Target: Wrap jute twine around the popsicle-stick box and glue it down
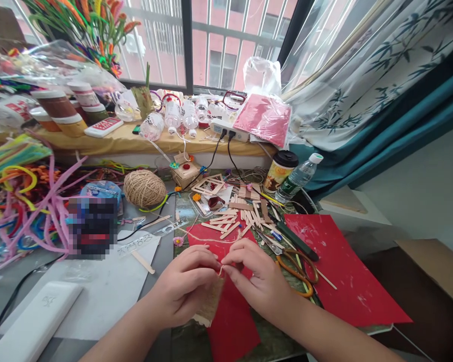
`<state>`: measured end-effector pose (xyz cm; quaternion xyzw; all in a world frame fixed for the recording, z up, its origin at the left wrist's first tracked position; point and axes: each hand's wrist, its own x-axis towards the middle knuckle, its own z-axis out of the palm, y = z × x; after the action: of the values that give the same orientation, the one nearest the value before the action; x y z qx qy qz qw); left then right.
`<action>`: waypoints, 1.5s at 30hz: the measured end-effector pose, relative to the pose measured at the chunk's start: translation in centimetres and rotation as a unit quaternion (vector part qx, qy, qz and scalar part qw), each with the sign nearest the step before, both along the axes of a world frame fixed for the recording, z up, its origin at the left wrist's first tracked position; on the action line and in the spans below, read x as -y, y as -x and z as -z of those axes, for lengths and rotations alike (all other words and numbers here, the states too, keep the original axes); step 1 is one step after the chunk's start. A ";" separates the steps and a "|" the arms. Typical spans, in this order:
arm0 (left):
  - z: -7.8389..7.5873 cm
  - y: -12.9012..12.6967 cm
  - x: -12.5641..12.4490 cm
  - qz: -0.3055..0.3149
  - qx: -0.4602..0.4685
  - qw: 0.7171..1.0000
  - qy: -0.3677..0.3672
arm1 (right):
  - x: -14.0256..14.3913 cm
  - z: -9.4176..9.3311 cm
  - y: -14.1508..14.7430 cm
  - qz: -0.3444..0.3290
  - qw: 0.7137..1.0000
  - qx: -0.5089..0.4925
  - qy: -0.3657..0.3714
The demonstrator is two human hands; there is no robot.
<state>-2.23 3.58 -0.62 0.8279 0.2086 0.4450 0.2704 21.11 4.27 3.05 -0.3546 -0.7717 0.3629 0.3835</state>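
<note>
Presently catalogued, largest to smallest.

Table [162, 251]: crowded work surface below a window; little bare room near the hands, so a dropped piece could vanish among the clutter.

Red paper sheets: one large sheet [347, 271] at right, one smaller red sheet [230, 322] under the hands. The smaller lies loose; a tug on the work could drag it and shift whatever rests on it.

Pipe cleaners [30, 201]: a tangled, many-coloured heap at left, well apart from the hands.

Ball of twine [144, 188]: behind the hands, resting free. Judgement: a pull on the strand could roll it toward the table edge or snag it on the wooden sticks.

Cup [280, 171] and water bottle [298, 177]: upright, beside each other at rear right; a sweeping elbow might tip them onto the paper.

Scissors [298, 271]: orange-handled, just beside the right hand. Risk of a nick if the hand slides sideways.

Wooden sticks [234, 218]: scattered pile behind the hands, easily knocked.

Left hand [184, 286]: grip pinched shut on the burlap piece [211, 301], which hangs partly beneath it.

Right hand [256, 276]: fingertips pinched on a thin twine strand [221, 269] where the two hands meet. Judgement: the strand is fine and may slip or fray if pulled unevenly.
</note>
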 end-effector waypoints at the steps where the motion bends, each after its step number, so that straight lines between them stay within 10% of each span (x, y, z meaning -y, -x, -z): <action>1: 0.1 0.0 0.0 -0.002 0.001 1.000 0.001 | 0.0 0.1 0.1 0.002 1.000 0.001 -0.002; 7: 0.6 0.2 -0.1 -0.011 -0.003 0.999 0.031 | -0.1 0.2 -1.0 0.020 1.000 0.016 -0.008; 14: 1.1 0.3 0.2 -0.017 0.011 0.998 0.064 | 0.2 1.8 -10.3 0.233 0.960 0.154 0.017; 26: 1.9 -0.1 0.6 -0.083 0.039 0.982 0.163 | 1.4 8.8 -16.1 0.237 0.871 0.424 0.066; 35: 1.7 -0.3 0.8 -0.089 0.075 0.976 0.182 | 2.9 6.7 -17.3 0.289 0.907 0.278 0.130; 45: 1.8 -0.3 0.8 -0.089 0.094 0.960 0.247 | 6.0 2.3 -12.3 0.069 0.919 0.029 0.387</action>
<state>-1.97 2.80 -2.46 0.6677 0.3589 0.4774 0.4444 33.37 -1.75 0.71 -0.5380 -0.5556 0.5951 0.2181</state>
